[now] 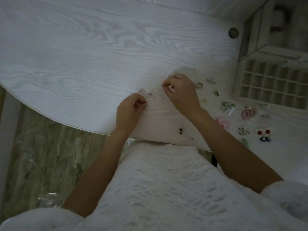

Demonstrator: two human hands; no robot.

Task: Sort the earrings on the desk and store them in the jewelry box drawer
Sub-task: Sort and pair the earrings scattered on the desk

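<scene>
- Both grips pinch: left hand (129, 108) on something tiny and unclear, right hand (180, 90) on a small white earring (170, 88), above the counter (83, 55).
- Fumbling could drop it off the near edge; the drawer (273, 84) sits far right.

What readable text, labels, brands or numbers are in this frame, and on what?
None legible.
The desk, the jewelry box drawer and the earrings show no print.
The small item pinched in the right hand is too blurred to tell whether it bears any marking.
</scene>
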